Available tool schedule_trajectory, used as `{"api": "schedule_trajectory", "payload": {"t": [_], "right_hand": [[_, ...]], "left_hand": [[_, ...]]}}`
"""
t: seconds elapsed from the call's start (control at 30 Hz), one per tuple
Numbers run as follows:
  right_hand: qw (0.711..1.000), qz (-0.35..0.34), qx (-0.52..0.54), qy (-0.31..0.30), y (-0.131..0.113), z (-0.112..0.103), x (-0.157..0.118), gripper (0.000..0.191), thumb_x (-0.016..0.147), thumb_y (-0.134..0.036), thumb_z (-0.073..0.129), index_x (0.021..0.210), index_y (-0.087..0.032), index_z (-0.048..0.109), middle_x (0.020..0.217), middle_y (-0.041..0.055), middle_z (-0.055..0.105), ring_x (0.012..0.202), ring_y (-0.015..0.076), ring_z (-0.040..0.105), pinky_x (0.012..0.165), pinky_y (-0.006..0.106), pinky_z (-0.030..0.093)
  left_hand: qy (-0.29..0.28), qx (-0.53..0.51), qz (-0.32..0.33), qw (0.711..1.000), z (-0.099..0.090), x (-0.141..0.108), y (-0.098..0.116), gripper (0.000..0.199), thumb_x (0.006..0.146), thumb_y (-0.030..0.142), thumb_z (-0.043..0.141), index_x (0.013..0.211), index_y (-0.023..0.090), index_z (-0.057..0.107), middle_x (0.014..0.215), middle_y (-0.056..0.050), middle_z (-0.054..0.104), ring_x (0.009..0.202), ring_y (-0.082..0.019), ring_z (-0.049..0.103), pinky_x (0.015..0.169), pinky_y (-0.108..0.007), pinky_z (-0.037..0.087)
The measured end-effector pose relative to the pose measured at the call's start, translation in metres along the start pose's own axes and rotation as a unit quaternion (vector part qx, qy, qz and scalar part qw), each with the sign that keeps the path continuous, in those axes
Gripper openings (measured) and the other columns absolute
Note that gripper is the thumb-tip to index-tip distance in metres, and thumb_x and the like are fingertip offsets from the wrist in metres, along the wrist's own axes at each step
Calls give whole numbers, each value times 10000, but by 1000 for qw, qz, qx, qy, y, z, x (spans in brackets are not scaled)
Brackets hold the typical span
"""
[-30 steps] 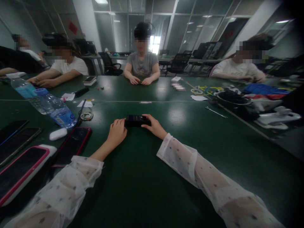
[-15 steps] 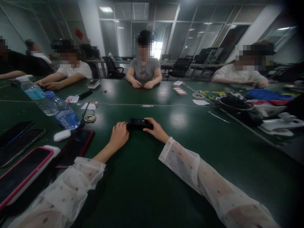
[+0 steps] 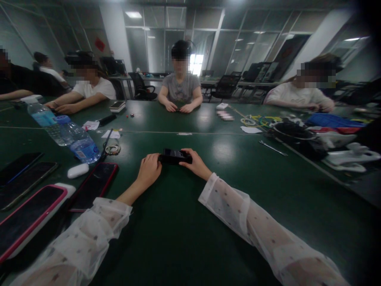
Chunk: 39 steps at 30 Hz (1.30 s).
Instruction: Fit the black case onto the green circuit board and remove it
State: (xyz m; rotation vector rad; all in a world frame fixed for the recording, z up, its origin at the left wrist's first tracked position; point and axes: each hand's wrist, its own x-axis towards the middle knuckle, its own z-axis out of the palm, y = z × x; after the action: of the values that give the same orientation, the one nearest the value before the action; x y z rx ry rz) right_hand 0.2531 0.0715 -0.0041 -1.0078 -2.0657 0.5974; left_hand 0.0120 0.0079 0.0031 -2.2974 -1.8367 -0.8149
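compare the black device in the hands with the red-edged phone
The black device is held between the left hand and right hand; the red-edged phone lies unheld on the green table. The black device looks thick and boxy, the red-edged phone thin and flat. The black device shows no red edging, unlike the red-edged phone. Both have dark faces.

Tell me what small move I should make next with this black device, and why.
Perhaps tilt the black device slightly toward you. Your right hand grips its right end and your left hand is at its left end, so both could guide it; the marks on its upper face are too small to read from this view.
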Motion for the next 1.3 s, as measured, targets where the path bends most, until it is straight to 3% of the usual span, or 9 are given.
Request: {"api": "schedule_trajectory", "payload": {"t": [0.27, 0.5, 0.77, 0.93, 1.1, 1.3], "right_hand": [[999, -3, 37, 24, 4, 1, 1, 513, 793, -305, 747, 1242, -235, 509, 1206, 90, 610, 1126, 265, 585, 1002, 491, 463], [993, -1, 50, 110, 4, 2, 0, 526, 797, -379, 738, 1244, -238, 498, 1217, 91, 588, 1123, 266, 582, 1004, 473, 475], [962, 33, -106, 249, 8, -16, -12, 510, 804, -364, 700, 1229, -161, 505, 1170, 147, 575, 1115, 307, 527, 973, 495, 464], [941, 117, -200, 246, 25, -33, -28, 503, 766, -348, 715, 1175, -127, 522, 1109, 159, 610, 1055, 320, 534, 927, 479, 463], [925, 192, -243, 221, 32, -36, -35, 516, 754, -394, 710, 1148, -125, 512, 1115, 177, 612, 1038, 342, 532, 897, 479, 456], [919, 197, -263, 220, 29, -31, -34, 634, 749, -474, 701, 1220, -126, 456, 1216, 203, 551, 1118, 369, 482, 917, 500, 430]], "left_hand": [[3, 7, 17, 1000, -1, -1, 1, 449, 964, 183, 401, 1406, 110, 427, 1338, -149, 584, 1251, -266, 519, 1019, -445, 436], [-13, 11, 32, 999, -3, -3, 2, 414, 957, 167, 402, 1365, 145, 472, 1342, -130, 582, 1248, -261, 517, 1022, -435, 426], [-26, 19, 35, 999, -3, -3, 1, 371, 957, 166, 415, 1313, 135, 512, 1346, -124, 583, 1243, -258, 512, 1023, -436, 421], [-36, 25, 27, 999, -2, -2, 2, 365, 962, 174, 418, 1312, 148, 520, 1360, -115, 576, 1258, -253, 501, 1042, -428, 405], [-40, 21, 28, 999, -1, -2, 0, 347, 973, 192, 417, 1297, 148, 535, 1355, -111, 581, 1259, -251, 502, 1051, -426, 400], [-41, 21, 30, 999, -3, -2, 1, 333, 969, 189, 428, 1276, 149, 549, 1351, -119, 581, 1259, -255, 504, 1048, -432, 405]]}}
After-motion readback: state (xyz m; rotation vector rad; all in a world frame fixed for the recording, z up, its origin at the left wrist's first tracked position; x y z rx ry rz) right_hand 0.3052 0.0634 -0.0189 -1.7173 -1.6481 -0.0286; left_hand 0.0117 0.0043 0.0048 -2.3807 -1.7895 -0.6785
